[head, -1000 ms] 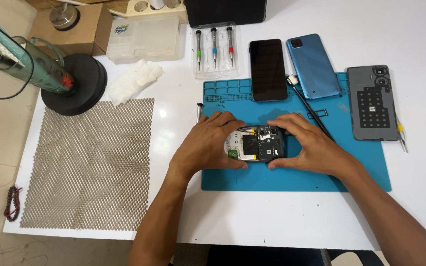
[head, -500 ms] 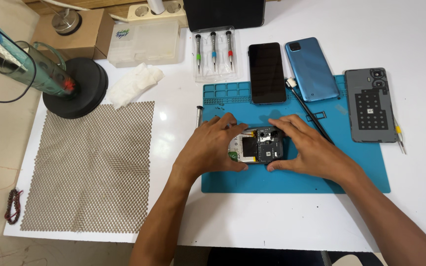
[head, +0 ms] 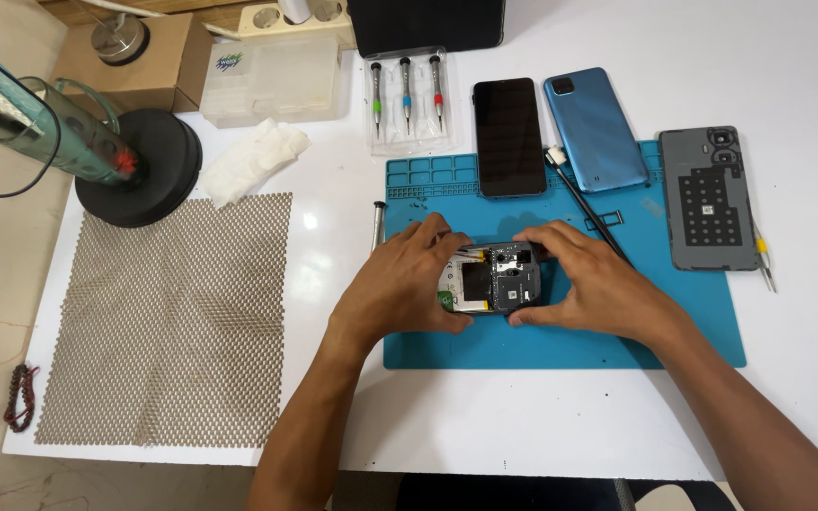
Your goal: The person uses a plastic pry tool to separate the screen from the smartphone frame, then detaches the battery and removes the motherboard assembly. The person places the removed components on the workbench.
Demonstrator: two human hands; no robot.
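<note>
- At frame centre, an opened phone, its back removed and circuit parts exposed, is gripped on the blue mat: the left hand is wrapped over its left end, the right hand pinched on its right edge.
- The step in hand is judged to be internal disassembly; steady bracing is called for next.
- Just beyond, a black spudger is laid close to the right knuckles.
- Farther up, a dark phone, a blue back cover and three screwdrivers are seen.
</note>
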